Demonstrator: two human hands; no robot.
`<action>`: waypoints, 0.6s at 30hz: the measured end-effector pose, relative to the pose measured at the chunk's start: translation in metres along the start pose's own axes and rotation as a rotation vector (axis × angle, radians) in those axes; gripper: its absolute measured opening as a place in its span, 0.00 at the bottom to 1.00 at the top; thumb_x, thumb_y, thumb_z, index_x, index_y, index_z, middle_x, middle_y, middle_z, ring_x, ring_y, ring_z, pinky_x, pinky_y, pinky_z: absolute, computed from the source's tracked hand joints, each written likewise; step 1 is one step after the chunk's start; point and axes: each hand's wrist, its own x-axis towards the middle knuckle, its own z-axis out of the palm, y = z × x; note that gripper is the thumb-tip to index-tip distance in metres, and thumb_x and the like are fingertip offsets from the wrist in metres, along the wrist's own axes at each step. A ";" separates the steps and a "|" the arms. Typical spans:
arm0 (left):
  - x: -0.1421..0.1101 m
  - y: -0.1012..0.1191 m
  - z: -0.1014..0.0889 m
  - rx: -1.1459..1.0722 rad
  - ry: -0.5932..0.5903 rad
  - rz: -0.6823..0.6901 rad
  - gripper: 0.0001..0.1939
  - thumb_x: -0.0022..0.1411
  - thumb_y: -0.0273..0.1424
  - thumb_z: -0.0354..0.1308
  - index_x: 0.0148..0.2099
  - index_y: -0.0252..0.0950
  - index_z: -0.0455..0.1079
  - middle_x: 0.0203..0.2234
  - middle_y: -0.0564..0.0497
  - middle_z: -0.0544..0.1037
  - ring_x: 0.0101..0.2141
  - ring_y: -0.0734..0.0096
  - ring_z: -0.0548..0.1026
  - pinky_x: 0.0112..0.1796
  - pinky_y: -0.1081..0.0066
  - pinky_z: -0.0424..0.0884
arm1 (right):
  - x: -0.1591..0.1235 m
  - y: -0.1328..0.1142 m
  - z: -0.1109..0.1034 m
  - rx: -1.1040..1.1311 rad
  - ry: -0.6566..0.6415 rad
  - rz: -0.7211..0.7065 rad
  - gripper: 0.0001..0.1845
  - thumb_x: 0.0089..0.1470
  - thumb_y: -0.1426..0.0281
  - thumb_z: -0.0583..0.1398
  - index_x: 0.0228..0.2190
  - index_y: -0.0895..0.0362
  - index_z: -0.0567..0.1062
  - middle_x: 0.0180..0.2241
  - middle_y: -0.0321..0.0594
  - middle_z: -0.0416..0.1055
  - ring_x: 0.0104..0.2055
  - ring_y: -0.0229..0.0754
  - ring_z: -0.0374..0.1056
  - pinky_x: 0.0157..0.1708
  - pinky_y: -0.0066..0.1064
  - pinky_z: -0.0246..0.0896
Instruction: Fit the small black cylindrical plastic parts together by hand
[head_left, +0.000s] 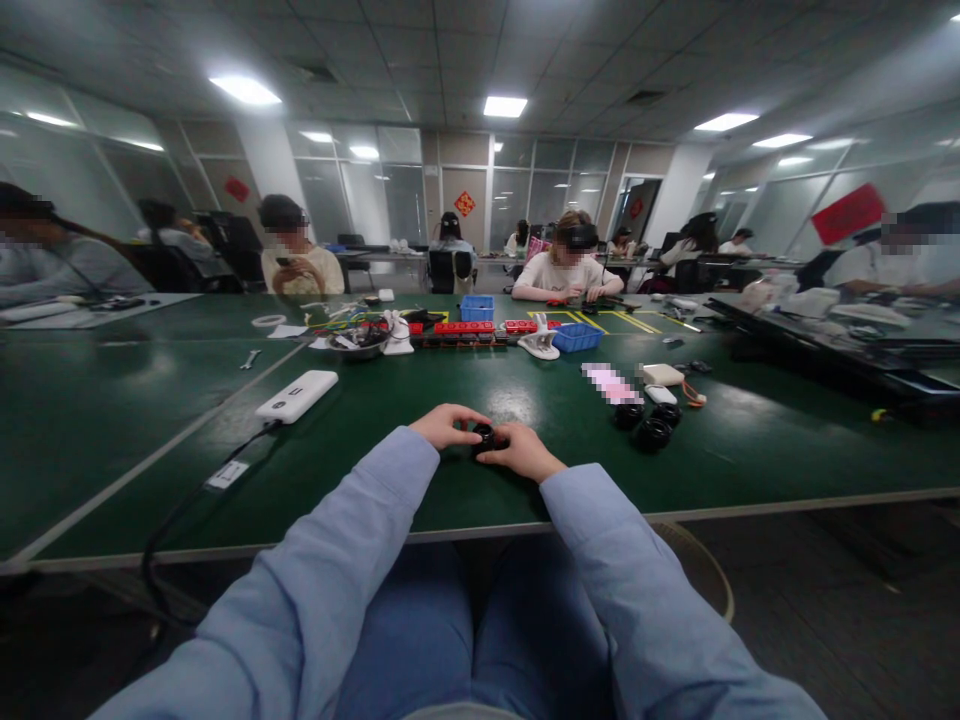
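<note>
Between my two hands, low over the green table (360,480), is a small black round part (484,437) with a ridged-looking edge; its exact kind is not clear. My left hand (448,427) grips it from the left, thumb and forefinger closed on its rim. From the right, my right hand (523,452) holds the same part, its fingers curled against the side. My fingers hide much of it. To the right stand three similar black round parts, one nearest me (653,434), close to a pink phone-shaped thing (613,384).
A white power bank (298,397) with a black cable lies left. Farther back are a small wrench (250,359), a metal bowl (358,346), white stands (541,338), red blocks (463,327) and blue bins (576,337). Dark panels (847,350) lie right. A co-worker (570,262) sits opposite.
</note>
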 end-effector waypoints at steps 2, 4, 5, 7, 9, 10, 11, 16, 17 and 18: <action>0.000 0.000 0.001 0.009 0.016 -0.005 0.22 0.50 0.33 0.61 0.49 0.32 0.71 0.35 0.47 0.76 0.31 0.72 0.69 0.35 0.71 0.66 | -0.001 -0.001 0.000 0.004 0.004 0.011 0.15 0.41 0.59 0.66 0.26 0.59 0.75 0.24 0.36 0.66 0.28 0.37 0.60 0.26 0.28 0.48; 0.000 0.001 0.002 0.020 0.036 -0.011 0.22 0.50 0.33 0.61 0.49 0.32 0.71 0.34 0.47 0.76 0.31 0.72 0.69 0.35 0.71 0.66 | -0.001 -0.001 0.000 0.006 0.010 0.021 0.16 0.40 0.59 0.66 0.26 0.59 0.75 0.23 0.36 0.66 0.27 0.37 0.60 0.25 0.27 0.48; 0.000 0.002 0.003 0.028 0.049 -0.016 0.22 0.50 0.33 0.62 0.48 0.32 0.71 0.34 0.47 0.76 0.30 0.72 0.69 0.35 0.71 0.66 | -0.001 -0.001 0.000 0.007 0.014 0.024 0.16 0.40 0.59 0.66 0.27 0.59 0.75 0.23 0.36 0.66 0.27 0.37 0.60 0.25 0.27 0.47; 0.000 0.003 0.004 0.048 0.080 -0.028 0.21 0.49 0.33 0.62 0.47 0.32 0.72 0.33 0.48 0.76 0.30 0.71 0.70 0.34 0.71 0.66 | -0.001 -0.002 0.001 0.008 0.023 0.028 0.16 0.41 0.59 0.66 0.27 0.59 0.75 0.23 0.35 0.66 0.27 0.37 0.60 0.25 0.27 0.47; 0.000 0.005 0.005 0.074 0.114 -0.045 0.21 0.49 0.34 0.62 0.46 0.32 0.73 0.32 0.48 0.76 0.30 0.71 0.70 0.33 0.71 0.66 | -0.001 -0.002 0.002 0.006 0.036 0.032 0.15 0.41 0.60 0.66 0.26 0.59 0.75 0.23 0.36 0.66 0.27 0.37 0.59 0.25 0.27 0.47; -0.001 0.007 0.005 0.090 0.132 -0.054 0.20 0.49 0.34 0.62 0.45 0.32 0.73 0.32 0.48 0.76 0.30 0.71 0.70 0.33 0.72 0.66 | 0.000 -0.002 0.002 0.003 0.045 0.035 0.15 0.41 0.60 0.66 0.26 0.59 0.75 0.23 0.36 0.66 0.27 0.37 0.59 0.25 0.27 0.47; -0.001 0.008 0.006 0.107 0.151 -0.062 0.20 0.49 0.34 0.63 0.45 0.33 0.73 0.32 0.49 0.76 0.30 0.71 0.70 0.33 0.72 0.66 | 0.000 -0.002 0.003 0.000 0.054 0.038 0.15 0.42 0.60 0.65 0.25 0.59 0.74 0.23 0.36 0.66 0.27 0.37 0.59 0.25 0.27 0.47; -0.002 0.018 0.015 0.223 0.292 -0.130 0.18 0.45 0.40 0.65 0.36 0.34 0.73 0.27 0.51 0.73 0.31 0.68 0.70 0.33 0.71 0.65 | 0.001 -0.001 0.004 -0.004 0.076 0.045 0.13 0.42 0.60 0.65 0.24 0.59 0.74 0.22 0.36 0.66 0.27 0.37 0.59 0.26 0.27 0.48; -0.002 0.020 0.017 0.249 0.335 -0.154 0.19 0.44 0.43 0.65 0.33 0.34 0.72 0.26 0.51 0.72 0.31 0.66 0.70 0.33 0.70 0.65 | 0.001 -0.001 0.005 -0.004 0.079 0.048 0.13 0.42 0.60 0.65 0.24 0.59 0.74 0.22 0.36 0.66 0.27 0.37 0.60 0.26 0.27 0.48; -0.002 0.021 0.018 0.273 0.379 -0.176 0.20 0.45 0.46 0.63 0.31 0.33 0.71 0.25 0.50 0.71 0.31 0.64 0.70 0.33 0.68 0.64 | 0.001 -0.001 0.005 -0.003 0.083 0.053 0.13 0.42 0.61 0.65 0.24 0.59 0.74 0.23 0.36 0.66 0.27 0.37 0.60 0.26 0.27 0.47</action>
